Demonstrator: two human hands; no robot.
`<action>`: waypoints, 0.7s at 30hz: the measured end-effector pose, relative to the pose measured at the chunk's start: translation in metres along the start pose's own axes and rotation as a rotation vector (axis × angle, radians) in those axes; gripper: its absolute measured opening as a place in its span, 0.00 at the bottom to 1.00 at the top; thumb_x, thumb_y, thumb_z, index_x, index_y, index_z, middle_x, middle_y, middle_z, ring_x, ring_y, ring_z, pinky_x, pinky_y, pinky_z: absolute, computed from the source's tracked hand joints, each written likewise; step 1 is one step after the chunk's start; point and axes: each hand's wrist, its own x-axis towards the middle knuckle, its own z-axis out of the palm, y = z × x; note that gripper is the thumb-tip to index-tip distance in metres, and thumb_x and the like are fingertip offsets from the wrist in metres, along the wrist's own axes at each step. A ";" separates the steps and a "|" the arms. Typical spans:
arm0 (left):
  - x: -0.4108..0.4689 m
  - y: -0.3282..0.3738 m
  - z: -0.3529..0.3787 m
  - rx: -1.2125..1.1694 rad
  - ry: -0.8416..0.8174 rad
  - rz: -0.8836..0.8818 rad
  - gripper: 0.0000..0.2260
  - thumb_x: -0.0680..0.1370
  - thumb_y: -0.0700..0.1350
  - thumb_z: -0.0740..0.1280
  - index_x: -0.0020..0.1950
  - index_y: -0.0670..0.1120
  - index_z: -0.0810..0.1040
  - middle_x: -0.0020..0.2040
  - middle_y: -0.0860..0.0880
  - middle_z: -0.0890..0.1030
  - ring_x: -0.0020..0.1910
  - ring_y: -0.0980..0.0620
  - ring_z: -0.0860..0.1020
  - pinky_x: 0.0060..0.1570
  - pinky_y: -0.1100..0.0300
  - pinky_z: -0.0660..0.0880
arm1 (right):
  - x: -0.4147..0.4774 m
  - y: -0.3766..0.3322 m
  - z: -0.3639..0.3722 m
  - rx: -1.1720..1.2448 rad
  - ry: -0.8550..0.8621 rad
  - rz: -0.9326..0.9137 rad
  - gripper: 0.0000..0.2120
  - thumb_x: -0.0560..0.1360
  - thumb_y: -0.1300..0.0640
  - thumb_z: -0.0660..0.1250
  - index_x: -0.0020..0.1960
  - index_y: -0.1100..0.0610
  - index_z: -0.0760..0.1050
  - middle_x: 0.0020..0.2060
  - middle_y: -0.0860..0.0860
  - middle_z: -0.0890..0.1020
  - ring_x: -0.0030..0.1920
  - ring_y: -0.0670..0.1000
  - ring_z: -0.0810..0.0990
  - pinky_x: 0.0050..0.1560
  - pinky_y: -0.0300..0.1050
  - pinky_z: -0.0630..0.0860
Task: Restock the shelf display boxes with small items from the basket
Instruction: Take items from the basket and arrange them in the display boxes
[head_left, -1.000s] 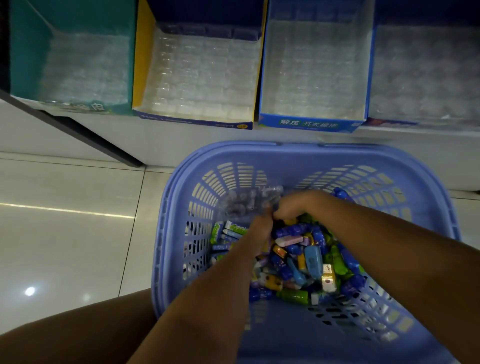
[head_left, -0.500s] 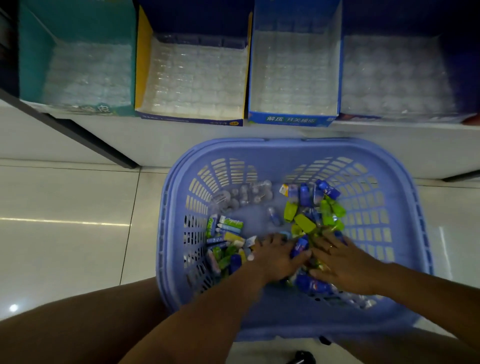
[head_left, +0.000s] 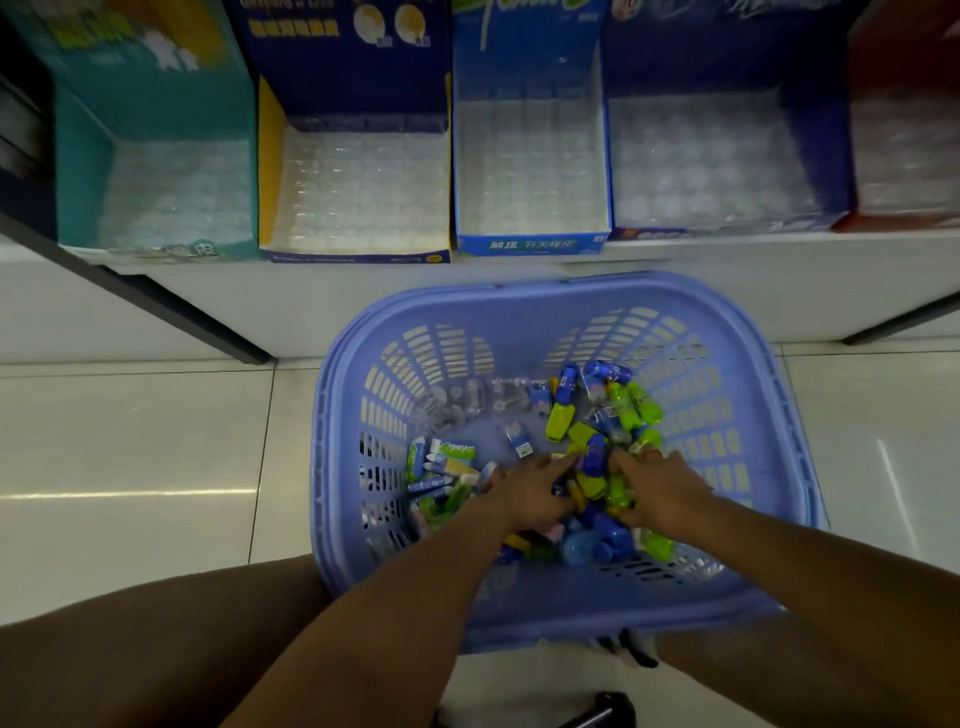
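Your hands have come back from the far side of the basket (head_left: 571, 608) to the near half of the pile, and your head has lifted, so the tall printed backs of the display boxes (head_left: 532, 244) now show above their clear liners. You are at the sorting-and-picking step: nothing has reached a box yet, and all five boxes in view on the shelf (head_left: 467, 275) show only bare plastic trays. The small items (head_left: 613, 410) (blue, green and yellow packets, mixed together) lie heaped in the right and near part of the basket, which stands on the floor (head_left: 130, 441) just below the shelf. Your left hand (head_left: 527, 496) lies flat on the pile with its fingers (head_left: 558, 465) stretched forward and gripping nothing. Your right hand (head_left: 662, 493) is dug into the heap beside it with its fingers curled down among the green packets; I cannot tell whether they have closed on one. The next move likely calls for choosing one colour, gathering a few of those, and lifting them clear of the rim toward the matching box, so check the box fronts first, since the blue box is the only one whose label reads clearly.
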 end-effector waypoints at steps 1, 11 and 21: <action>0.003 0.001 -0.002 -0.029 -0.005 -0.026 0.31 0.77 0.58 0.60 0.77 0.59 0.51 0.76 0.46 0.60 0.74 0.44 0.60 0.70 0.46 0.60 | 0.001 0.002 0.000 0.049 -0.007 0.009 0.27 0.71 0.45 0.70 0.65 0.50 0.63 0.57 0.56 0.74 0.59 0.60 0.71 0.58 0.50 0.70; -0.003 0.017 -0.016 -0.297 0.091 -0.157 0.11 0.77 0.48 0.65 0.58 0.47 0.74 0.54 0.42 0.78 0.52 0.44 0.77 0.55 0.50 0.76 | -0.002 0.011 -0.016 0.209 0.076 0.000 0.22 0.76 0.62 0.62 0.68 0.48 0.69 0.61 0.59 0.76 0.59 0.58 0.76 0.55 0.44 0.73; -0.056 0.110 -0.084 -0.873 0.043 0.080 0.20 0.74 0.61 0.67 0.62 0.56 0.76 0.60 0.56 0.78 0.57 0.61 0.76 0.52 0.63 0.77 | -0.064 0.004 -0.079 1.032 -0.062 -0.247 0.15 0.70 0.55 0.74 0.53 0.43 0.75 0.45 0.48 0.81 0.37 0.48 0.84 0.32 0.41 0.79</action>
